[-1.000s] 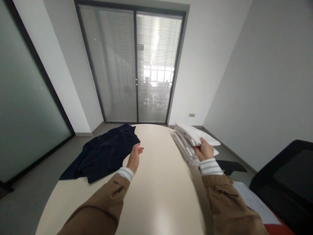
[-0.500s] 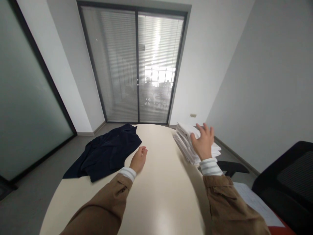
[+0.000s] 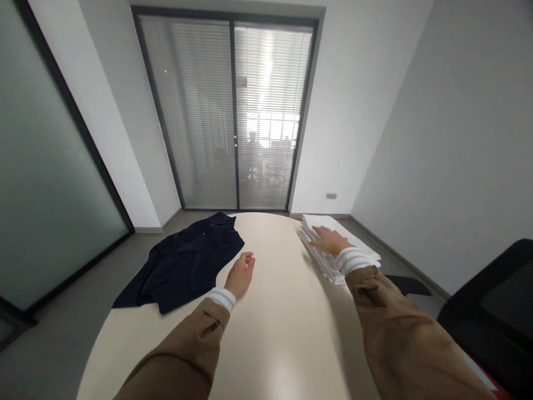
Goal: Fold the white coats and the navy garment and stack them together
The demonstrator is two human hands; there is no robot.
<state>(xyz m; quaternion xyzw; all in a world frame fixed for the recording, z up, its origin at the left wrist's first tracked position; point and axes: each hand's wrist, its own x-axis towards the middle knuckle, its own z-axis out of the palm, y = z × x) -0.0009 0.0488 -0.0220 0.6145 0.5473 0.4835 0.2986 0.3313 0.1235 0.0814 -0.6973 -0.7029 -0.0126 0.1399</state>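
My right hand (image 3: 331, 241) lies palm down on a stack of folded white cloth (image 3: 322, 221) at the table's right edge, fingers spread. The lower layers of the stack show along its left side; my hand and sleeve cover part of the top. My left hand (image 3: 240, 275) rests low over the middle of the table, loosely curled, thumb near the fingertips, with nothing visible in it. Just left of it a dark navy garment (image 3: 187, 261) is spread on the table, with its lower left part reaching the edge.
The pale table (image 3: 270, 311) has a rounded far end. A black chair (image 3: 495, 311) stands at the right, partly behind my right sleeve. Beyond the table are a glass partition with blinds (image 3: 208, 122) and a wall socket (image 3: 331, 196).
My right hand has come down from above the white stack onto its top and turned palm down. My left hand and the navy garment have hardly moved.
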